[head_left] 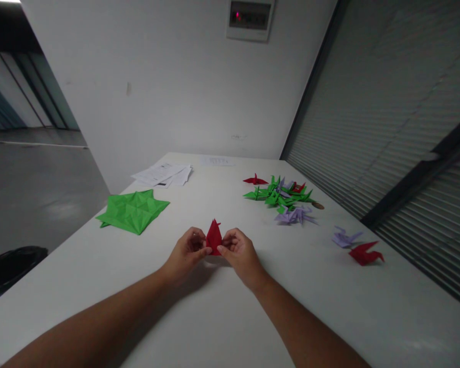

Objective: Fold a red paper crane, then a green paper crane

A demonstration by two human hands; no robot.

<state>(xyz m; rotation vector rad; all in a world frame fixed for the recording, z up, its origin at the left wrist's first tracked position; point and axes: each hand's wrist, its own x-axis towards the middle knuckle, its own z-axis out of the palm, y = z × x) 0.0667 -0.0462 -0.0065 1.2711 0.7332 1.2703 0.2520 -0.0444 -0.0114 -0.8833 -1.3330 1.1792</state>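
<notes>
A small folded piece of red paper (214, 237) stands point-up on the white table (222, 317), pinched from both sides. My left hand (187, 252) grips its left edge with thumb and fingers. My right hand (239, 251) grips its right edge the same way. The lower part of the paper is hidden between my fingertips.
A stack of creased green paper (133, 210) lies to the left. A heap of green, purple and red folded cranes (282, 197) sits at the right rear. A purple crane (345, 237) and a red crane (365, 253) lie further right. White printed sheets (163, 174) rest at the back.
</notes>
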